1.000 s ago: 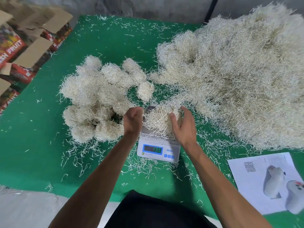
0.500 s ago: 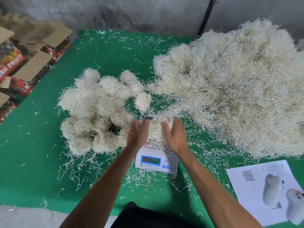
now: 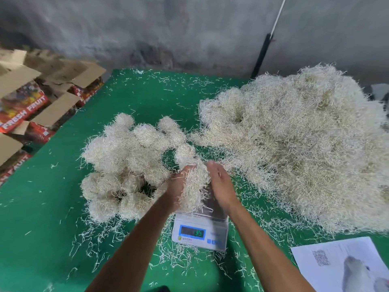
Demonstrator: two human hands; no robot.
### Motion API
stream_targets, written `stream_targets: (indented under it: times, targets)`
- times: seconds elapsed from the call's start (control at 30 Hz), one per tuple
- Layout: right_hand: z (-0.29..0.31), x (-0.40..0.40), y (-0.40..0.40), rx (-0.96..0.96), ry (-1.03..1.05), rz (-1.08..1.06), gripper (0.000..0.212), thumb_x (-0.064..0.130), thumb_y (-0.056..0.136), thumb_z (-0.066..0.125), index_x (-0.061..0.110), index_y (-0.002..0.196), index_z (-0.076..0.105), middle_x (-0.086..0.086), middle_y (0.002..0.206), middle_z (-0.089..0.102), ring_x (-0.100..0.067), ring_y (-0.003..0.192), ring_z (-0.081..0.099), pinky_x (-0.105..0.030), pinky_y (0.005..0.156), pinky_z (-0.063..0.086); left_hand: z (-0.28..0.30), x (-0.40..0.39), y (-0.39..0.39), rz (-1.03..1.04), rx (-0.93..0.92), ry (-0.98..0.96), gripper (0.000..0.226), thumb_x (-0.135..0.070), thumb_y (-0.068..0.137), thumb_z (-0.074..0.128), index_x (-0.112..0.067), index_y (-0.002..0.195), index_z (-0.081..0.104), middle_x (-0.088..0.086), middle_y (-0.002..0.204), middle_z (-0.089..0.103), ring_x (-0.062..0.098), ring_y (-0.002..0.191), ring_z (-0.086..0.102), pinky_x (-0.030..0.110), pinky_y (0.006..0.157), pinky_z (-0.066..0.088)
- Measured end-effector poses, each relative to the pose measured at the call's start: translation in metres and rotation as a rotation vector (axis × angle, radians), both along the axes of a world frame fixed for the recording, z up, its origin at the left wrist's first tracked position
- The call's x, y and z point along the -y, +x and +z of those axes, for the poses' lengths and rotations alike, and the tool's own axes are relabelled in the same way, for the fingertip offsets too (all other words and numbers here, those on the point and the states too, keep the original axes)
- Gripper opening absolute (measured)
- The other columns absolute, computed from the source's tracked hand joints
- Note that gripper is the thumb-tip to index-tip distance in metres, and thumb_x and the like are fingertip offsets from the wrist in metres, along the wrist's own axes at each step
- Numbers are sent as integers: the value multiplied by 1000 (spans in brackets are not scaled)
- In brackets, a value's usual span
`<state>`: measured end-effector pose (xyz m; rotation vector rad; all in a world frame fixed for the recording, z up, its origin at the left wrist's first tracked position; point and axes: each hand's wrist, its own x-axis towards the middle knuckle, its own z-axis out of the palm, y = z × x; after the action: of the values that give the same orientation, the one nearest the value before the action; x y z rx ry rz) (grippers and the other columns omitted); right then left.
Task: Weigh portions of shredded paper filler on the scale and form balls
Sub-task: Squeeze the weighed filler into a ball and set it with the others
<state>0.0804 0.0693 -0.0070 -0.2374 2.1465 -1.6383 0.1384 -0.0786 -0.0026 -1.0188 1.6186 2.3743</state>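
Above the scale [image 3: 200,232], both hands' grip cups the portion [image 3: 194,186].

I held a pale, stringy portion [image 3: 194,186] between my palms at the centre of the frame, just above the scale [image 3: 200,232]. The scale, white with a lit display, sat low at centre on green cloth. Finished balls [image 3: 126,165] clustered at centre left. The loose filler heap [image 3: 294,148] filled the right side.
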Motion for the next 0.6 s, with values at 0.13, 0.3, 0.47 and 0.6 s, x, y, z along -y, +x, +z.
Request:
stream_targets:
  times: [0.13,0.3,0.47,0.6]
  targets:
    - [4,-17,-24,-5,-65,-115,38,44,104,57,17,130,67,5,51,48,-12,42,38,-27,45,39,11,9,10,-134,-80,139,43,-46,102,45,-16,119,69,29,138,55,36,106,62,43,96,47]
    - [10,-28,-21,-28,-120,-209,59,59,101,50,14,138,59,11,57,50,-7,46,44,-32,55,46,11,13,12,-83,45,66,30,-40,97,54,-19,118,59,19,144,45,17,88,70,34,73,62]
    - [4,-18,-13,-2,27,-26,72,65,95,59,14,145,51,2,60,55,-13,52,52,-38,56,55,22,-2,3,-70,47,134,45,-49,95,56,-19,129,55,15,154,35,22,110,65,33,88,58]
    - [11,-58,-47,6,-95,-215,30,53,93,63,25,89,54,1,51,42,-11,40,38,-30,51,47,23,32,12,33,167,-20,43,-43,91,63,-21,128,61,22,136,54,24,78,57,38,78,55]
